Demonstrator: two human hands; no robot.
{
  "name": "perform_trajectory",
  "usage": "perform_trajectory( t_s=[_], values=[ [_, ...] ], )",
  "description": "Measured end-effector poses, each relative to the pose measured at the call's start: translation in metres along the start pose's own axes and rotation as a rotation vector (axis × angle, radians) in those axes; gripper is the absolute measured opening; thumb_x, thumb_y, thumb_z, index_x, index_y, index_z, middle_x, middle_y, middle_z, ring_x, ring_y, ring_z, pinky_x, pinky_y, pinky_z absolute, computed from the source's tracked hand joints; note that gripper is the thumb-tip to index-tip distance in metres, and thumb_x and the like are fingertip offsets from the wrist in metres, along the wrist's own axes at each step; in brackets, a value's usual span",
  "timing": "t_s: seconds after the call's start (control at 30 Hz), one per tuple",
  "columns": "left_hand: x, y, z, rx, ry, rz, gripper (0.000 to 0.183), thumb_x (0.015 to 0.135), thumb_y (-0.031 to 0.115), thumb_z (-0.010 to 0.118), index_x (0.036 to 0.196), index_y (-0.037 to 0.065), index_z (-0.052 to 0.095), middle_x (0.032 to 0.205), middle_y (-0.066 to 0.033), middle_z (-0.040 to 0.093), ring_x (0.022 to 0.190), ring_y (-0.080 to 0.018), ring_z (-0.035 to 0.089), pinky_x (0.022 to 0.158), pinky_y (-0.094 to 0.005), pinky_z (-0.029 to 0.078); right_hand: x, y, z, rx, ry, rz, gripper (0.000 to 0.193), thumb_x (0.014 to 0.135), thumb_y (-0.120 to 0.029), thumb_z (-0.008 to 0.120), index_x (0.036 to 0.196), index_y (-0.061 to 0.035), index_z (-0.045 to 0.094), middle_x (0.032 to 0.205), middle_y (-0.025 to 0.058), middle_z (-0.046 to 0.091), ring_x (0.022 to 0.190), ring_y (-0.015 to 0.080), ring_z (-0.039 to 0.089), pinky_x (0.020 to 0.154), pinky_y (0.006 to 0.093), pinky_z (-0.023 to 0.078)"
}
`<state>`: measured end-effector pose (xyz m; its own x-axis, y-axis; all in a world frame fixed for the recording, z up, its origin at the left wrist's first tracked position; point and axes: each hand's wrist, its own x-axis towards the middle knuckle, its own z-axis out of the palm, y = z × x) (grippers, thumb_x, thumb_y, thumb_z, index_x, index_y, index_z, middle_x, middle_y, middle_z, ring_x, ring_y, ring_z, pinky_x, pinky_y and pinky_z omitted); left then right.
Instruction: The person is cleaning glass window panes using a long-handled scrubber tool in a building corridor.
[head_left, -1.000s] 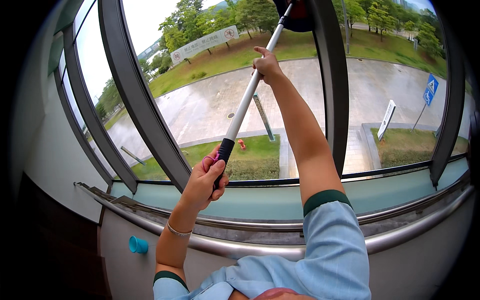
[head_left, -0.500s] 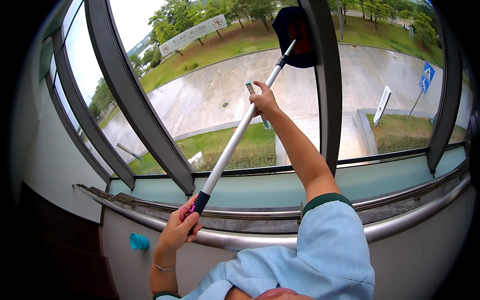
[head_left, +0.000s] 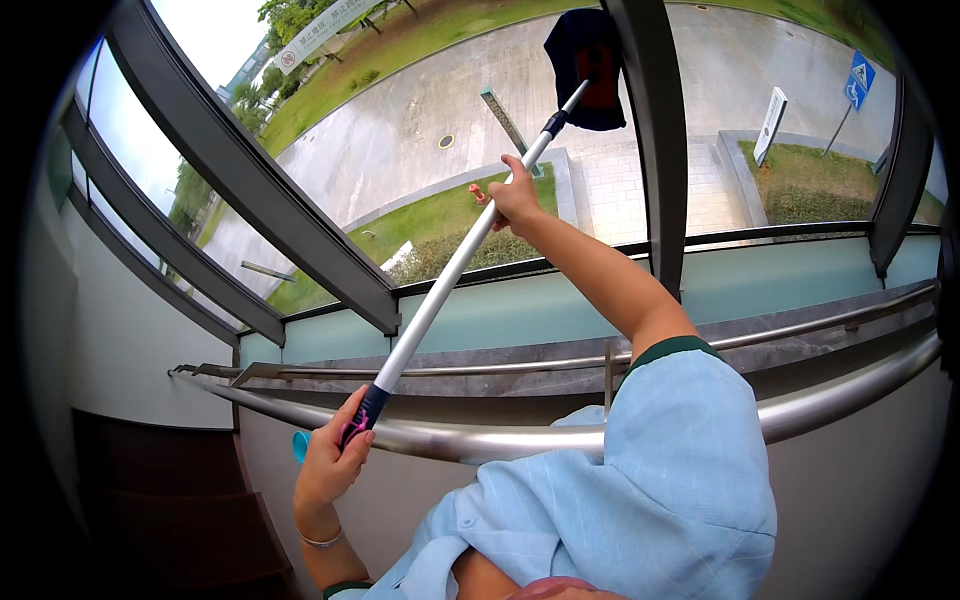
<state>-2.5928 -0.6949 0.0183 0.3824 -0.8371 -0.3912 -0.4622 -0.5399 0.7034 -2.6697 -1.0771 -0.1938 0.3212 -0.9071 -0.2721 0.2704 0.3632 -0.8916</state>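
A long silver telescopic pole (head_left: 440, 292) slants up across the view from lower left to upper right. At its far end a dark blue and red flat mop head (head_left: 588, 75) lies against the window glass, beside a dark upright frame bar (head_left: 652, 130). My left hand (head_left: 332, 458) is closed round the black grip at the pole's lower end, where a pink cord loop (head_left: 355, 428) hangs. Farther up, my right hand (head_left: 514, 198) wraps round the shaft with that arm stretched out.
Stainless steel handrails (head_left: 520, 442) run across in front of my body. A turquoise cup-like container (head_left: 301, 446) shows partly behind my left hand. Dark brown steps (head_left: 170, 500) lie at lower left. Beyond the glass are paving, grass and a blue sign (head_left: 858, 80).
The mop head has slid slightly down the glass beside the frame bar. My left hand has moved a little left, and the view has tilted downward.
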Motion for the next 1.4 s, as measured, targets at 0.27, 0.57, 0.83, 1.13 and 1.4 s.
perform_trajectory(
  t_s=[0.27,0.57,0.83,1.13,1.4],
  values=[
    [0.000,0.011,0.008,0.402,0.010,0.155,0.059,0.084,0.003,0.061,0.140,0.007,0.042,0.065,-0.0061,0.053,0.053,-0.0117,0.047,0.054,-0.0239,0.041,-0.002,0.029,-0.014,-0.028,0.008,0.120,0.070,0.078,-0.003,0.050,0.143,-0.0212,0.031,0.110,0.0196,0.055,0.049,0.0244,0.058,0.036,0.0396,0.050],
    [0.035,0.008,0.054,0.871,0.057,0.221,0.056,0.082,0.020,0.065,0.135,0.016,0.049,0.071,-0.0139,0.061,0.063,-0.0338,0.060,0.056,-0.0434,0.046,0.046,0.158,-0.050,0.039,0.163,0.336,0.088,0.078,0.004,0.046,0.150,-0.0283,0.007,0.087,0.0136,0.053,0.059,0.0214,0.056,0.044,0.0429,0.051],
    [0.012,0.002,0.047,0.985,0.247,0.330,0.054,0.079,0.018,0.068,0.132,0.018,0.055,0.062,-0.0084,0.052,0.053,-0.0283,0.055,0.049,-0.0395,0.042,0.030,0.129,-0.025,0.374,-0.005,0.409,0.093,0.079,0.015,0.045,0.150,-0.0289,0.004,0.098,0.0173,0.048,0.061,0.0232,0.054,0.056,0.0490,0.056],
    [-0.032,0.004,0.026,1.001,0.554,0.440,0.049,0.075,0.012,0.068,0.123,0.012,0.062,0.062,-0.0091,0.049,0.049,-0.0256,0.051,0.046,-0.0351,0.042,-0.008,0.025,0.018,0.437,-0.331,0.186,0.075,0.085,0.009,0.052,0.147,-0.0144,0.016,0.095,0.0145,0.051,0.069,0.0227,0.060,0.066,0.0473,0.060],
    [-0.020,0.049,-0.016,1.122,0.525,0.612,0.053,0.072,0.007,0.071,0.124,0.008,0.062,0.061,-0.0078,0.049,0.046,-0.0187,0.047,0.042,-0.0290,0.038,0.000,-0.025,0.027,0.551,-0.270,-0.010,0.091,0.083,0.006,0.060,0.148,-0.0193,0.001,0.107,0.0195,0.051,0.072,0.0262,0.065,0.062,0.0416,0.060]
  ],
)
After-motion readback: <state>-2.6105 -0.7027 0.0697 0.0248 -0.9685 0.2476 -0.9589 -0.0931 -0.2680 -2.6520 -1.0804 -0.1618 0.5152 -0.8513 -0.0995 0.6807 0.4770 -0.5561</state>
